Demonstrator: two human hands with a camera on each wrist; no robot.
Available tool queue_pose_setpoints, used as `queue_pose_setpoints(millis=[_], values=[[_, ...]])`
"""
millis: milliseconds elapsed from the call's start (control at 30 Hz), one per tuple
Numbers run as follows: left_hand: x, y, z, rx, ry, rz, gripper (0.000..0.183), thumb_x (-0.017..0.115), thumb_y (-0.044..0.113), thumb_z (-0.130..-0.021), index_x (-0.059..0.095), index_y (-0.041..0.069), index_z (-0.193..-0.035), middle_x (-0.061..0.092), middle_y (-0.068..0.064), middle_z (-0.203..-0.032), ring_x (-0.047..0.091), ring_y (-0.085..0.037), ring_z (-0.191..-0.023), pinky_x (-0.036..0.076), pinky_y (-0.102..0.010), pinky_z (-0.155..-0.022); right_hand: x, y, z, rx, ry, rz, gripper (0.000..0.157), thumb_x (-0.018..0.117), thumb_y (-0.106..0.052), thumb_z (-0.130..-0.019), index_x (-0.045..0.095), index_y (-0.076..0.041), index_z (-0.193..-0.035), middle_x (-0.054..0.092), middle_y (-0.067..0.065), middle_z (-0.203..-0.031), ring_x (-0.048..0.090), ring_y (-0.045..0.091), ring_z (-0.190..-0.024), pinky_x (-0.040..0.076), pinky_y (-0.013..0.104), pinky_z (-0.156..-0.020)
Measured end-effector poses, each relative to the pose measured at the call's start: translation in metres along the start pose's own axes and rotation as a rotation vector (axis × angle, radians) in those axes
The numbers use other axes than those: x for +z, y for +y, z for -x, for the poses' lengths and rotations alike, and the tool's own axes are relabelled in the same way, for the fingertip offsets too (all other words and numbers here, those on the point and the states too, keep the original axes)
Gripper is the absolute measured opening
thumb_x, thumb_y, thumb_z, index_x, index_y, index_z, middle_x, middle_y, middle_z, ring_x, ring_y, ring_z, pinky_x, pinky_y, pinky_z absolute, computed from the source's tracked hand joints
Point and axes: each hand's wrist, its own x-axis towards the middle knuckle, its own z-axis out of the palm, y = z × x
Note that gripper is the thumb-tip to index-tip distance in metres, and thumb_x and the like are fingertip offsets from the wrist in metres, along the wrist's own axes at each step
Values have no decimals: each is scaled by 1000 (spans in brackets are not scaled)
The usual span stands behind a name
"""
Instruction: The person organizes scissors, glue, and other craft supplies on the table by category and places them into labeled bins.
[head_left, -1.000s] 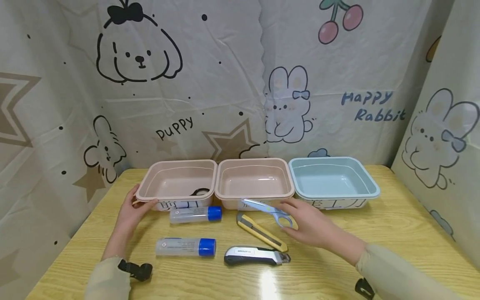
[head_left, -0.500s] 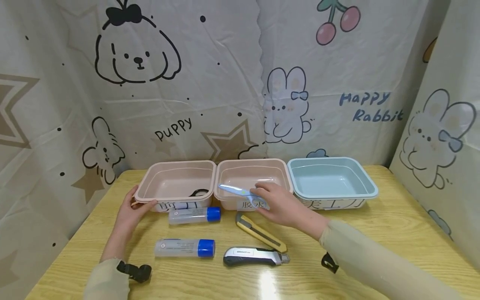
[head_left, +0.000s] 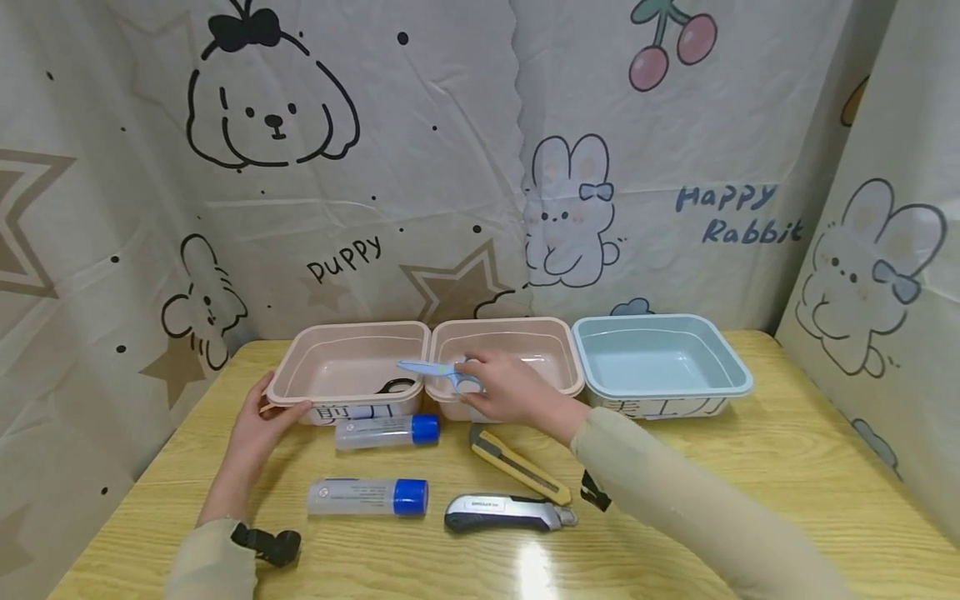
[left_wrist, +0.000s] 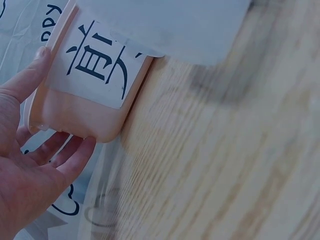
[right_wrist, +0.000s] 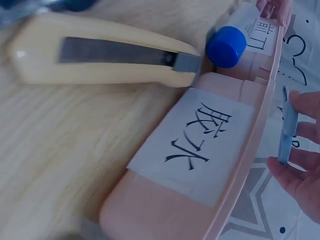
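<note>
Blue scissors [head_left: 427, 367]: one pair, handle pinched in the right hand [head_left: 513, 390], aloft where the left pink bin [head_left: 345, 340] meets the middle pink bin [head_left: 536, 333]; likely light, stiff, smooth, best taken by the loops.
Left hand [head_left: 257, 427]: gripping the left pink bin's corner.
Black handle [head_left: 388, 386]: one, inside that bin.
Far bottle [head_left: 371, 432], near bottle [head_left: 352, 497]: two.
Yellow knife [head_left: 517, 465], silver knife [head_left: 498, 512]: two.
Blue bin [head_left: 660, 358]: makes three bins.

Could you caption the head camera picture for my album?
Right hand holds blue scissors above pink bins; left hand grips the leftmost bin.
</note>
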Motion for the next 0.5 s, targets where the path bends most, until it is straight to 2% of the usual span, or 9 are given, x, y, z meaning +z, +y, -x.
queue_pose_setpoints(millis=[300,400,500], values=[[1,1,0,10,-9,11,81,62,45,-70,11,42,-132,31,-7,-127,37,-22,-109,41,-15,-74,11,-8,-22,20,-52,-22,31,58,-29,-78,62,-9,-102,57,3,-91,49,10,-71,44,24,-67],[2,1,1,9,-7,9,80,62,45,-71,10,42,-132,31,-8,-127,37,-23,-109,41,-16,-74,18,-10,-27,22,-61,-16,33,57,-31,-80,62,-9,-104,57,4,-93,50,12,-75,44,25,-70],[0,2,2,0,-6,16,80,62,45,-70,11,43,-131,30,-8,-128,37,-22,-108,41,-16,-74,23,-12,-33,43,-76,-14,37,55,-34,-81,59,-9,-108,56,6,-103,53,15,-86,43,27,-78]])
